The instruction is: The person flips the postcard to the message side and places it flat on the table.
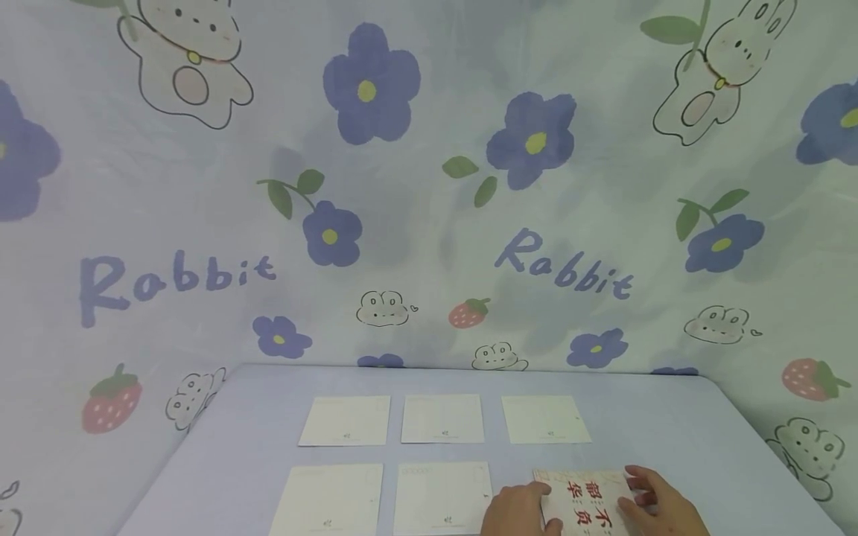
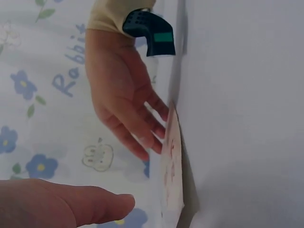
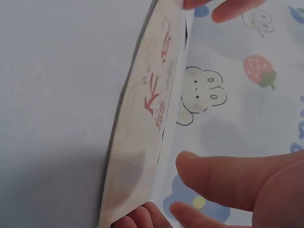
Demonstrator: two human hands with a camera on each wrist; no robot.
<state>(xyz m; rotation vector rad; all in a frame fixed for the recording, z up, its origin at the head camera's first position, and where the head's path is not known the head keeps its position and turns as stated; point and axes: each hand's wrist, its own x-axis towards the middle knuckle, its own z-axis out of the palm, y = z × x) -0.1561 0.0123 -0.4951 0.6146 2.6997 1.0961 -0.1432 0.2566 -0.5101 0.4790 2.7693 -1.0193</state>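
Note:
A cream postcard (image 1: 583,506) printed with red Chinese characters lies at the front right of the table in the head view. My left hand (image 1: 515,512) is at its left edge, fingertips by the upper left corner. Along the opposite edge, my right hand (image 1: 663,506) touches the card with loosely bent fingers. In the right wrist view the right fingertips (image 3: 140,218) meet the card's near edge, while the right thumb (image 3: 223,178) stands apart from it. The left thumb (image 2: 99,205) is also raised off the card in the left wrist view, where the other left fingers are hidden.
A pale cloth covers the table (image 1: 643,417). Three white cards, left (image 1: 345,420), middle (image 1: 442,418) and right (image 1: 546,419), form the back row. Two more, left (image 1: 328,495) and middle (image 1: 442,491), lie in front. A rabbit-print curtain (image 1: 429,223) hangs behind.

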